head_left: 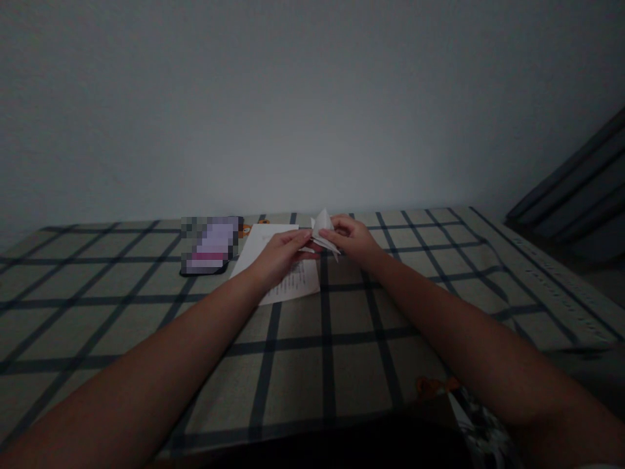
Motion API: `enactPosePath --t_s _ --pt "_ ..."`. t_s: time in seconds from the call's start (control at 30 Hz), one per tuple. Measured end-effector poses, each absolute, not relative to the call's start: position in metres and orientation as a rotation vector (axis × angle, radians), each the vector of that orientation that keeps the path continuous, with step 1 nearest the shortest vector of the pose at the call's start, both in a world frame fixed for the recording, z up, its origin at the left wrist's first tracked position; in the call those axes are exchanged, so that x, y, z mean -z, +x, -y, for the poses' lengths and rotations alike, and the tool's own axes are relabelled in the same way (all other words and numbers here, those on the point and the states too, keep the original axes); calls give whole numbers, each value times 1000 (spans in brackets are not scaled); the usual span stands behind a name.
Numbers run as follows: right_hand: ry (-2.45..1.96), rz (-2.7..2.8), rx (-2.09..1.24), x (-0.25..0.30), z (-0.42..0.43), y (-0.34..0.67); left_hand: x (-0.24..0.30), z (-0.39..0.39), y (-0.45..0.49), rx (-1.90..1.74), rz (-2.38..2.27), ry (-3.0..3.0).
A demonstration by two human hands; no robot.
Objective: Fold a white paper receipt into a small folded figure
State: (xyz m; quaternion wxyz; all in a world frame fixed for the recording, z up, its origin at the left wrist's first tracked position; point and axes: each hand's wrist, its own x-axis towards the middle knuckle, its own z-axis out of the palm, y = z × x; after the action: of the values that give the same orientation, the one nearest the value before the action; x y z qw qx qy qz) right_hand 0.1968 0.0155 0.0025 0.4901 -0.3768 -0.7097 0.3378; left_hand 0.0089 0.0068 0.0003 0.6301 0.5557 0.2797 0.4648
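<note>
Between my two hands is a small folded white paper (323, 223), held up above the table with several pointed flaps sticking out. My left hand (282, 253) is closed on its left side, thumb on top and fingers beneath. My right hand (355, 240) pinches the right side, with the thumb in front and the index finger curled behind. Below my left hand lies a printed sheet of paper (303, 280), flat on the cloth and partly hidden by that hand and forearm.
A phone (215, 247) with a lit, partly blurred screen lies left of the sheet. Behind it are small orange scissors handles (247, 229). A checked tablecloth (303, 361) covers the table up to a plain wall (312, 111). A dark curtain (581, 176) hangs at right.
</note>
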Motion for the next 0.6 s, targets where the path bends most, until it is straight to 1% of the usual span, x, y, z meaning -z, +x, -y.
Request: enactPosePath --t_s 0.13,0.33,0.6 --pt "-914 1697 -846 -1 -16 197 -2 -5 9 -1039 -620 1259" --pt "-836 1822 -632 -3 -18 200 -2 -4 10 -1077 -678 1251" --pt "-823 1883 -554 -1 -18 201 0 -6 9 -1035 -740 1329"
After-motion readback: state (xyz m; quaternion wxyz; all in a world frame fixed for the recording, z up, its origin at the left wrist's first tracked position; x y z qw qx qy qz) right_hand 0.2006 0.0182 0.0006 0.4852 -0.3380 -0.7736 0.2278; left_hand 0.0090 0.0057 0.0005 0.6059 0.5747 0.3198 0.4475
